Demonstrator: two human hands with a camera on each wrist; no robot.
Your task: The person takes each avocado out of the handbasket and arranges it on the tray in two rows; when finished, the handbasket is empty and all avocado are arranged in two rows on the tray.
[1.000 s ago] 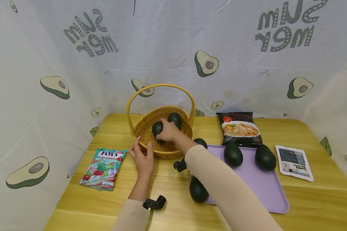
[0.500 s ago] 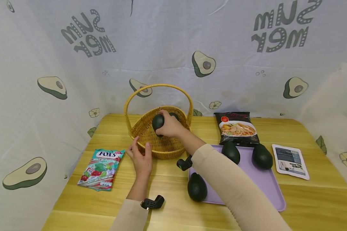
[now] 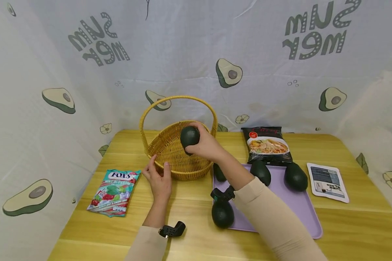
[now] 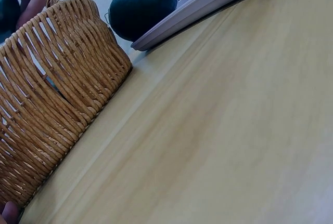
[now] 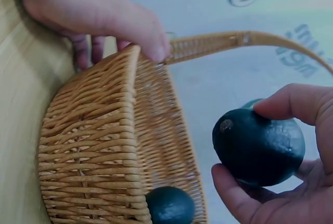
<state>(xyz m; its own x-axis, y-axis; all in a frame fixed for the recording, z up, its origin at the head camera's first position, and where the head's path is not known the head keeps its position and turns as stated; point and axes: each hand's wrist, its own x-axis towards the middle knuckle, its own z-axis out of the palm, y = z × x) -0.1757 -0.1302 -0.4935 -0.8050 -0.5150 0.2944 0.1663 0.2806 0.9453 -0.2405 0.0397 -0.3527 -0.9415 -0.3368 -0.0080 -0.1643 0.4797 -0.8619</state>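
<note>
Raised over the wicker basket [image 3: 183, 175], my right hand [image 3: 205, 145] grips a dark green avocado [image 3: 189, 137] between thumb and fingers. The right wrist view shows this held avocado [image 5: 258, 146] apart from the basket's rim. Lower down, a second avocado [image 5: 170, 206] lies inside the basket; in the head view the right hand hides it. My left hand [image 3: 160, 183] holds the basket's front left side, with the thumb at the rim and fingers along the outer wall. Only a fingertip [image 4: 9, 212] of it shows in the left wrist view.
Right of the basket lies a lilac tray [image 3: 281, 203] with several avocados, one [image 3: 223, 214] at its near left corner. Behind it is a black noodle packet [image 3: 268, 145]; a white flat pack [image 3: 328, 182] lies farther right. A candy bag [image 3: 114, 192] is at the left.
My right hand has lifted the avocado from inside the basket and moved it up and to the right. The left hand keeps its place on the basket.
</note>
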